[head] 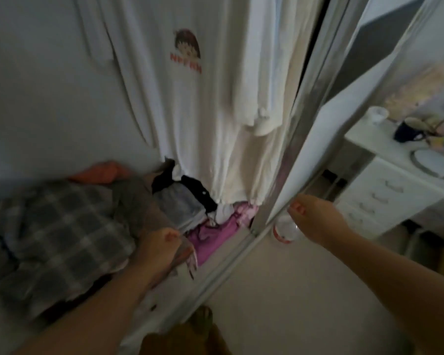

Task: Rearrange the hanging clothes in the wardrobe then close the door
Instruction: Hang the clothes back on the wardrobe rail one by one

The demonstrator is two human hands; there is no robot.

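A white hanging T-shirt with a red and brown cartoon print [190,98] is seen in the open wardrobe, with a cream garment [262,73] hung just beside it toward the mirrored sliding door with a silver metal frame [290,139]. Below them, at the wardrobe's floor, a grey checked cloth [57,226] and a purple folded fabric [215,231] are piled. The left hand [162,249] is laid over the pile's near edge, fingers curled, though whether cloth is grasped cannot be told through the blur. The right hand [315,216] is held at the door's lower edge, fingertips seemingly pinching it. A white chest of drawers [385,196] is reflected in the mirror.
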